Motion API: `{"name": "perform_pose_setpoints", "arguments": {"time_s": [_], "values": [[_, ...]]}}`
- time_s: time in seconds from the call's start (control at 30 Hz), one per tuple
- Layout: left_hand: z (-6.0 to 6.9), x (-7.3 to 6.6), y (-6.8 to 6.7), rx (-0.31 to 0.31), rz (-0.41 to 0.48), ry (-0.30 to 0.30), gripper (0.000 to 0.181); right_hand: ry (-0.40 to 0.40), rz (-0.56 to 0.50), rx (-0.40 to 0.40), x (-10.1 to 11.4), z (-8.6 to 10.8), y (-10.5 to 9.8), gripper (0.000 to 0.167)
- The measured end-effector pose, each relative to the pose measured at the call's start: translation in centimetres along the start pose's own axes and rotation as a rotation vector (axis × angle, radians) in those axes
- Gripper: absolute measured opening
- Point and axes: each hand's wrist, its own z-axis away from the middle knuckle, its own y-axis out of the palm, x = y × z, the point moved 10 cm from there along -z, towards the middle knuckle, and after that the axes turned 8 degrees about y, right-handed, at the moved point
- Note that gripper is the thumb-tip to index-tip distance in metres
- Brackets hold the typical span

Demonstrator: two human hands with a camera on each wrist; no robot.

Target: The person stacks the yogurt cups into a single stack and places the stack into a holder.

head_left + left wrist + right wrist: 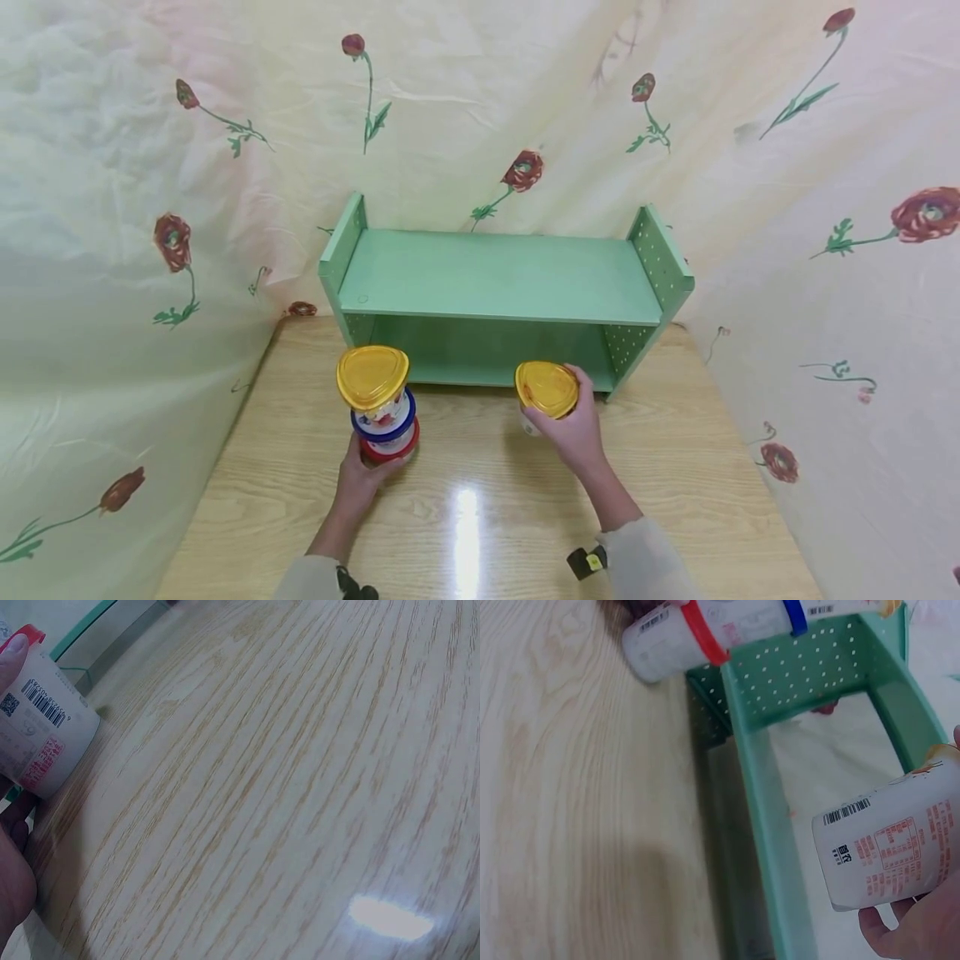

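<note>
In the head view, a stack of three white tubs stands in front of the shelf's left end. A tub with a yellow lid [372, 377] tops it, one with a blue lid [386, 422] is in the middle, and one with a red lid [395, 448] is lowest. My left hand [362, 483] grips the red-lidded tub, its thumb by the red rim in the left wrist view. My right hand [576, 433] holds another yellow-lidded tub [547, 388] from the right side. In the right wrist view that tub's printed side [892, 844] shows, tilted, off the table.
A green two-level shelf [495, 275] stands at the back of the wooden table [480, 467], with perforated side panels [660, 258]. Flower-printed cloth [465, 100] hangs behind it and along both sides. A bright reflection lies on the table between the arms.
</note>
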Motion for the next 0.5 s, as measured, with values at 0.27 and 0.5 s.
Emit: {"name": "perform_pose_setpoints", "arguments": {"time_s": [0.27,0.5], "values": [[0.0,0.0,0.1,0.011,-0.012,-0.003,0.102,-0.091,0.009,-0.003,2.7,1.1,1.1,0.097],[0.1,-0.4,0.0,0.004,-0.014,0.023,0.102,-0.149,0.000,-0.021,5.4,1.5,2.3,0.096]]}}
